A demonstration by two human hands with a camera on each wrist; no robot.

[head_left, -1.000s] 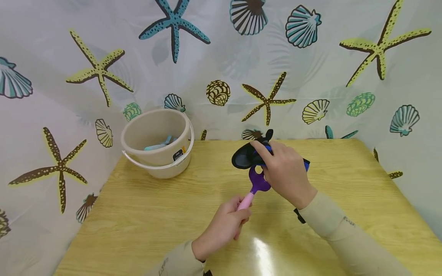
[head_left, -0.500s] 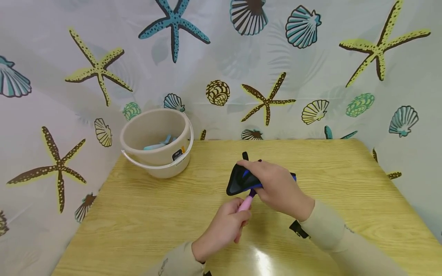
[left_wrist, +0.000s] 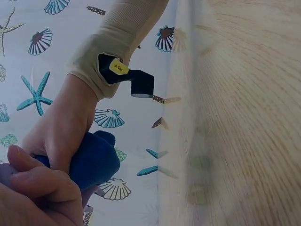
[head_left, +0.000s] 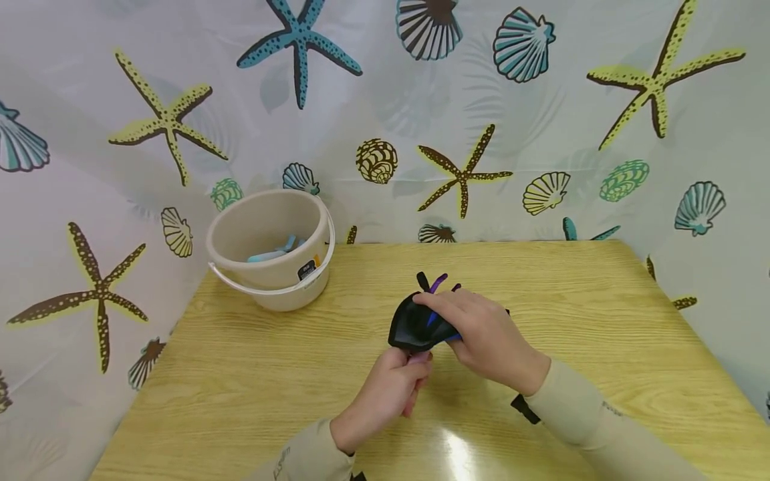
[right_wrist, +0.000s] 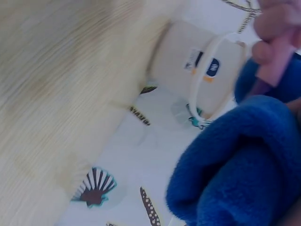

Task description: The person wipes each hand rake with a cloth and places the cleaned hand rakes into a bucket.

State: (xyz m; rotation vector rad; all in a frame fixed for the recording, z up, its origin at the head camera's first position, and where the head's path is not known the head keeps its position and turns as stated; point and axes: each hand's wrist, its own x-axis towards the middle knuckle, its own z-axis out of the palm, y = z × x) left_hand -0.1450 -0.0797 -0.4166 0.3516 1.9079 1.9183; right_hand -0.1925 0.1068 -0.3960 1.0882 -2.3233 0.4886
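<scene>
My left hand (head_left: 381, 391) grips the pink handle (head_left: 420, 358) of a small tool. Two purple tips (head_left: 440, 282) of the tool's head stick out beyond a cloth with a black face (head_left: 415, 327) and blue plush underside, which hides the rest of the head. My right hand (head_left: 490, 337) holds that cloth folded over the head, thumb side toward the left hand. In the right wrist view the blue plush (right_wrist: 254, 160) wraps loosely close below the handle (right_wrist: 278, 59). The left wrist view has the right hand (left_wrist: 66, 117) clasping the blue cloth (left_wrist: 96, 160).
A beige bucket (head_left: 301, 294) with a white handle stands at the back left of the wooden table (head_left: 271, 374), with light-blue items (head_left: 277, 254) inside. A sheet (head_left: 373, 93) printed with starfish and shells hangs behind and along the sides.
The right hand has brought the cloth down and left onto the purple head, then further toward the left hand, covering most of the head. The left hand has barely moved.
</scene>
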